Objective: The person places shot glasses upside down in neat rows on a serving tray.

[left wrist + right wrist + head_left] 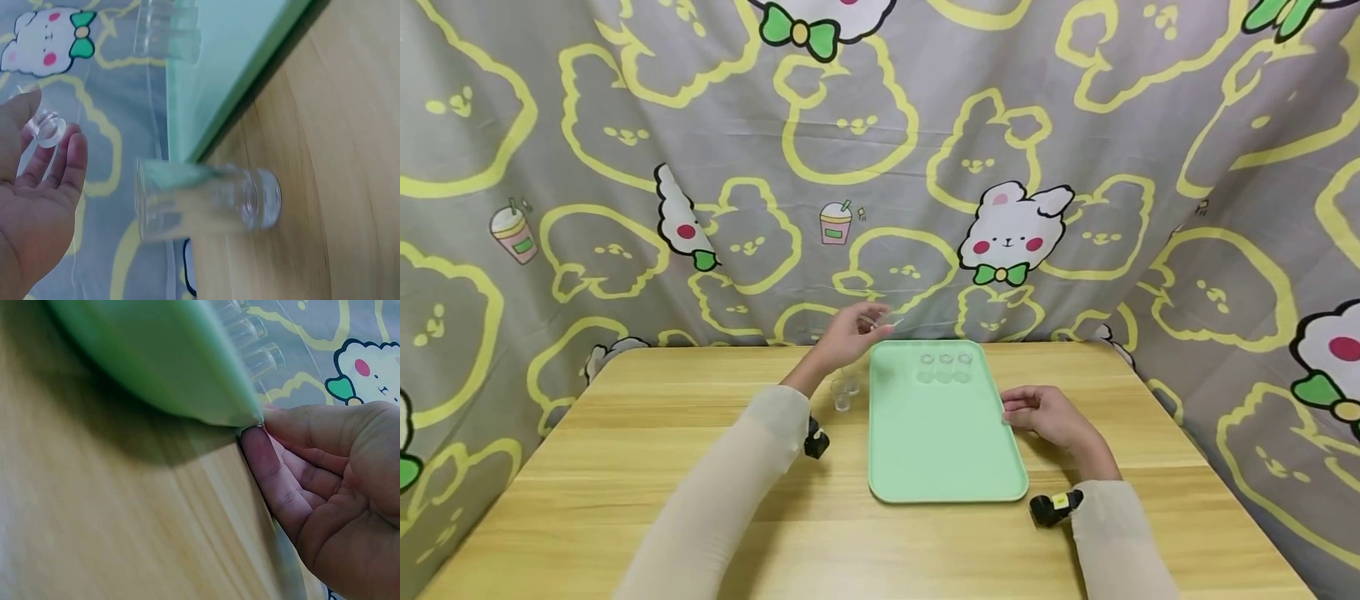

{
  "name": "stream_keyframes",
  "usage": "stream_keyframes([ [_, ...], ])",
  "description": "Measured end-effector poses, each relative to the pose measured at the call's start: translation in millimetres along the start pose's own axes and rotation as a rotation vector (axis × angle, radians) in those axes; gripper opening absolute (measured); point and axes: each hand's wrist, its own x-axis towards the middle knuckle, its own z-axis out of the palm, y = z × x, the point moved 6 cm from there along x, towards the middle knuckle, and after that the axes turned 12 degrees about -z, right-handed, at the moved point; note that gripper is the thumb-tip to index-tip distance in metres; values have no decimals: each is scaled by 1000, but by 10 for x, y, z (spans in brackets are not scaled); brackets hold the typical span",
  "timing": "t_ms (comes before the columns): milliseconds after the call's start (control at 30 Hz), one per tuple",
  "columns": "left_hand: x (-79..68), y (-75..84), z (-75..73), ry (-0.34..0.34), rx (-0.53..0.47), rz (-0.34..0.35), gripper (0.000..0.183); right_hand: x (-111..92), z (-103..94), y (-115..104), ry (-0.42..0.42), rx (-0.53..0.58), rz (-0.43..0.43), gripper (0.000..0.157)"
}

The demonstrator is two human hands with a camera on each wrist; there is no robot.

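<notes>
My left hand (pixel 850 335) is raised just beyond the tray's far left corner. Between its thumb and fingers it holds a small clear shot glass (pixel 49 128), tilted in the air. On the table, left of the tray, stands another clear shot glass (pixel 841 395), with one more close behind it. Three shot glasses (pixel 946 368) stand in a row at the far right of the light green tray (pixel 940 442). My right hand (pixel 1048 414) pinches the tray's right rim, the thumb (pixel 312 428) above and a finger below in the right wrist view.
The tray lies on a wood-grain table (pixel 655 442). A grey patterned curtain (pixel 895 200) hangs right behind the table's far edge. Black wrist cameras are strapped to both forearms, the left one (pixel 816 439) low beside the glasses on the table.
</notes>
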Motion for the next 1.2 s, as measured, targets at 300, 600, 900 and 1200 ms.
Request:
stream_keyframes([
  [300,53,112,251,-4,-28,18,40,-41,-114,2,-21,-43,14,44],
  [600,65,209,414,-10,-10,10,35,-15,-138,21,-15,-32,14,43],
  [900,37,350,634,-59,60,19,32,41,0,30,-16,44,1,43],
  [1200,74,481,970,-99,157,96,31,18,-19,37,4,18,23,43],
])
